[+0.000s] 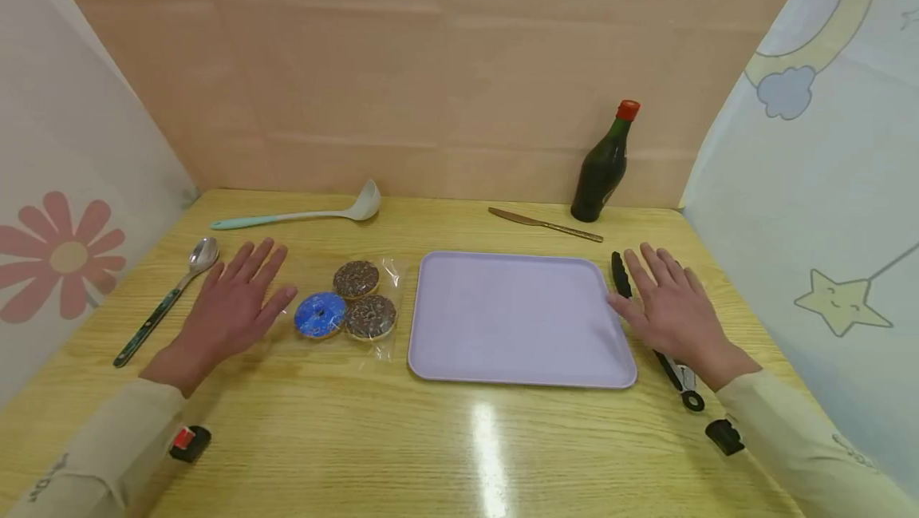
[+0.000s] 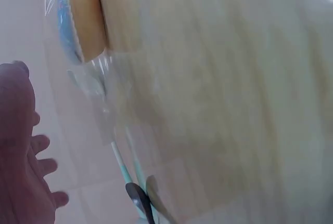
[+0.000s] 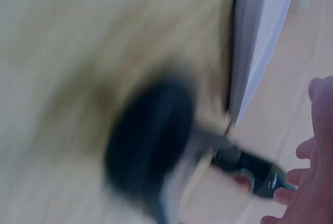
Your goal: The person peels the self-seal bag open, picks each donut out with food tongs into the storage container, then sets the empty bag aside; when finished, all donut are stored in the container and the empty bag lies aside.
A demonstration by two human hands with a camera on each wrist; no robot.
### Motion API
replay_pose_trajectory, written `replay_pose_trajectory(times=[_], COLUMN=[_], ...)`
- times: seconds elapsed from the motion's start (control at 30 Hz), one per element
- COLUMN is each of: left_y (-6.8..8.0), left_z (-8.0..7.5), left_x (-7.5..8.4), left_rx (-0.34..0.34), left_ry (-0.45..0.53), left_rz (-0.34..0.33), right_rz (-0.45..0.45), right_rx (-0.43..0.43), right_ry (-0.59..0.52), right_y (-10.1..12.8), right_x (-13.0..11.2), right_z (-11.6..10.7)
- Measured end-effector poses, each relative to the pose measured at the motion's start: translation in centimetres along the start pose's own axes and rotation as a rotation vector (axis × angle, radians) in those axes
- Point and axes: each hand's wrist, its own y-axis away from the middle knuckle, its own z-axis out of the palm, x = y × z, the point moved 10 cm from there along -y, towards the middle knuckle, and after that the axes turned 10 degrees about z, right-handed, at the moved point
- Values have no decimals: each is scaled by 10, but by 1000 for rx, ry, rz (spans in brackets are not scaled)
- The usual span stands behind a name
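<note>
Lilac tray (image 1: 517, 318) takes the middle, so I use it as clock centre. At its 9 o'clock the left hand (image 1: 233, 302) is flat, with straight fingers, a little apart, thumb spread away; at 3 o'clock the right hand (image 1: 676, 318) is the same. Neither holds anything. I judge this step as a ready pause, with no thing taken up. Any grip would call for the fingers to curl: the tongs (image 1: 671, 370) are nearest at right, lying partly hidden under that hand; whether it touches them, I cannot tell.

Now the counts. Between left hand and tray, one clear bag (image 1: 388, 350) contains one blue doughnut (image 1: 320, 315) and two brown doughnuts (image 1: 370, 317). One spoon (image 1: 161, 314) lies farther toward 9, one ladle (image 1: 309, 215) at 10, one knife (image 1: 546, 224) near 12, one upright bottle (image 1: 601, 175) at 1. Tray and tongs: one each.
</note>
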Motion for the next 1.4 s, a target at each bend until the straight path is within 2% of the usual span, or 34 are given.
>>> replay_pose_trajectory(times=[0.2, 0.33, 0.53, 0.7, 0.83, 0.97, 1.2, 1.4], left_y=[-5, -10, -18, -22, -22, -21, -20, -18], left_z=[5, 3, -1, 3, 4, 3, 7, 6], left_x=[9, 15, 19, 16, 15, 14, 14, 16], left_rx=[2, 37, 178, 214, 219, 232, 234, 250], left_ry=[92, 182, 268, 347, 388, 415, 427, 424], left_rz=[72, 106, 143, 112, 105, 99, 76, 86], right_rz=[-108, -204, -376, -462, -473, -460, -400, -396], right_rx=[75, 83, -16, -118, -181, -190, -162, -145], right_ry=[-156, -329, -604, -702, -687, -652, -567, -513], right_y=[0, 2, 5, 9, 11, 11, 5, 4], right_x=[-59, -111, -190, -247, -281, -301, -312, -316], right_z=[2, 4, 9, 13, 22, 31, 39, 43])
